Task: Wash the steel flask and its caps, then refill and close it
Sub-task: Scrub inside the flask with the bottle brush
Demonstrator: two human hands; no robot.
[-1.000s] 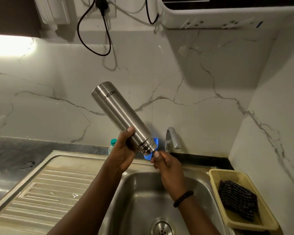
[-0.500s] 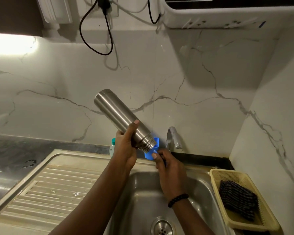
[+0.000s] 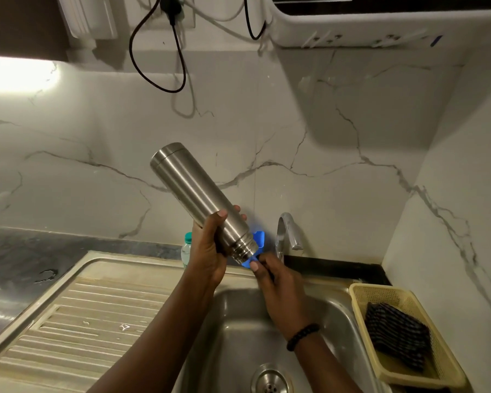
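Observation:
A tall steel flask (image 3: 193, 191) is held tilted above the sink, base up to the left and threaded open mouth down to the right. My left hand (image 3: 207, 251) grips its lower body near the neck. A blue plastic piece (image 3: 257, 242) sits against the mouth, partly hidden behind the flask. My right hand (image 3: 278, 285) pinches the lower edge of that blue piece, just below the mouth. No caps are visible.
The steel sink basin (image 3: 238, 330) with its drain (image 3: 270, 384) lies below my hands, the tap (image 3: 287, 234) behind. A ribbed drainboard (image 3: 82, 327) is at the left, a small plastic bottle (image 3: 187, 249) behind it. A yellow basket (image 3: 360, 296) with a dark cloth (image 3: 397, 336) sits right.
The flask has turned in my left hand, so its logo no longer shows. My right hand stays at the mouth with the blue piece. The view shifted slightly.

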